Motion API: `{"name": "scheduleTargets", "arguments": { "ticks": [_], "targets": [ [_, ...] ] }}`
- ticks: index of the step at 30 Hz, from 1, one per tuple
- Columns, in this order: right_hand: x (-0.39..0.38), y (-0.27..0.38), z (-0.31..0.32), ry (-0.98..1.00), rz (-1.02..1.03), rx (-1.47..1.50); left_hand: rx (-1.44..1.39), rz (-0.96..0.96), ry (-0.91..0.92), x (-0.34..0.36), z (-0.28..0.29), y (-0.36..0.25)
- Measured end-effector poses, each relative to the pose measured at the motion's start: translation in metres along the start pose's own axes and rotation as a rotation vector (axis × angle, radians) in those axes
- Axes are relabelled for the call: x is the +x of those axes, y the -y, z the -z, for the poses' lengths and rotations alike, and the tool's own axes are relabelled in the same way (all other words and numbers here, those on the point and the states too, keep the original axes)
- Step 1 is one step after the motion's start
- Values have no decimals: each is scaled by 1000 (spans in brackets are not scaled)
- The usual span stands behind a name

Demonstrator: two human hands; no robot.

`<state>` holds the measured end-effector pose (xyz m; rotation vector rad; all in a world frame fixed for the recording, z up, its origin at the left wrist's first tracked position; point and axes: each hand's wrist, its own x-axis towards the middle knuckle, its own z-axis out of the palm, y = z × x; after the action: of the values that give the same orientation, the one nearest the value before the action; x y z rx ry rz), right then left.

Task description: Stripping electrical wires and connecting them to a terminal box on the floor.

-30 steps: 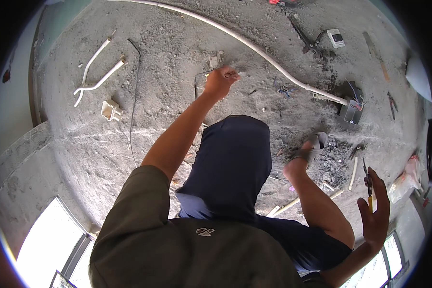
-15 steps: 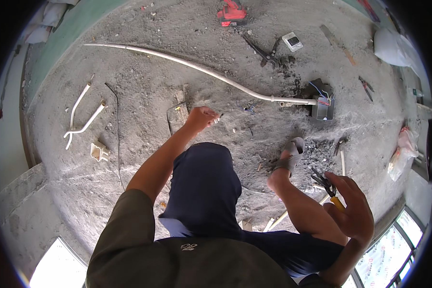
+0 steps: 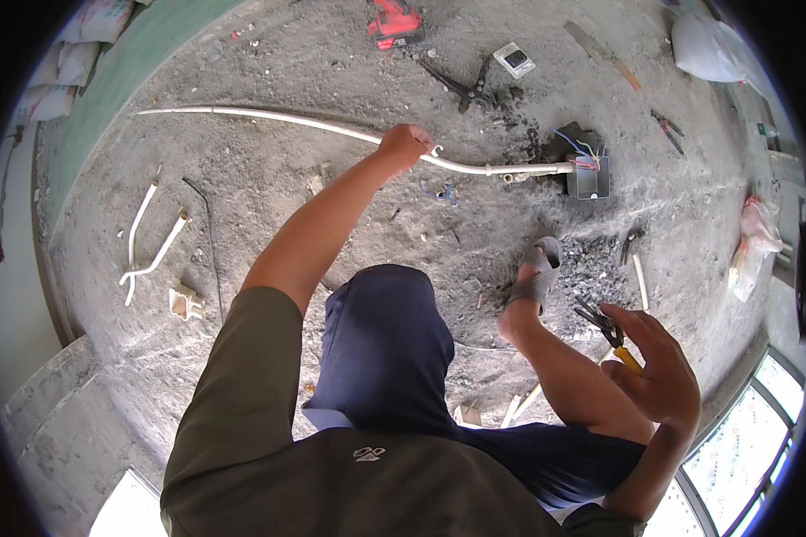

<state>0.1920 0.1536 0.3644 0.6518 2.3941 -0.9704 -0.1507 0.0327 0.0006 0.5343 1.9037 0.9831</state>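
My left hand point(image 3: 406, 148) is closed, with a small white pipe clip point(image 3: 436, 151) of hooked shape at its fingertips. It hangs over the long white conduit pipe point(image 3: 304, 127); whether the clip touches the pipe I cannot tell. The pipe runs right into a grey junction box point(image 3: 591, 183), from which red, blue and yellowish wires point(image 3: 582, 148) stick up. At the lower right, my right hand point(image 3: 655, 362) is closed round pliers point(image 3: 611, 333) with a yellow handle, jaws pointing up and left. Its lower fingers are partly hidden.
Beyond the pipe lie a red power tool point(image 3: 395, 25), large dark cutters point(image 3: 463, 88) and a white square device point(image 3: 514, 60). Bent pipe pieces point(image 3: 166, 240) and a cream box point(image 3: 185, 302) lie left. My sandalled foot point(image 3: 535, 279) stands by dark rubble point(image 3: 591, 259).
My left hand has moved forward and right, from over the bare ground to the long pipe, carrying the small white clip. My right hand still holds the pliers in nearly the same place.
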Motion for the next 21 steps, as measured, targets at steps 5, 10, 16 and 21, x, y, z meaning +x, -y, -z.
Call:
{"name": "scheduleTargets", "arguments": {
  "ticks": [5,10,16,21],
  "targets": [
    [-1,7,-4,47,-51,-56,0,-36,-91,33,-11,5],
    [0,3,-6,36,3,-60,97,-413,-349,-4,-10,4],
    [2,-1,-3,-18,-12,-104,-14,-391,-19,-96,-52,18],
    [11,11,-7,13,-5,-56,-77,-285,-59,-83,-69,36]
  ]
}}
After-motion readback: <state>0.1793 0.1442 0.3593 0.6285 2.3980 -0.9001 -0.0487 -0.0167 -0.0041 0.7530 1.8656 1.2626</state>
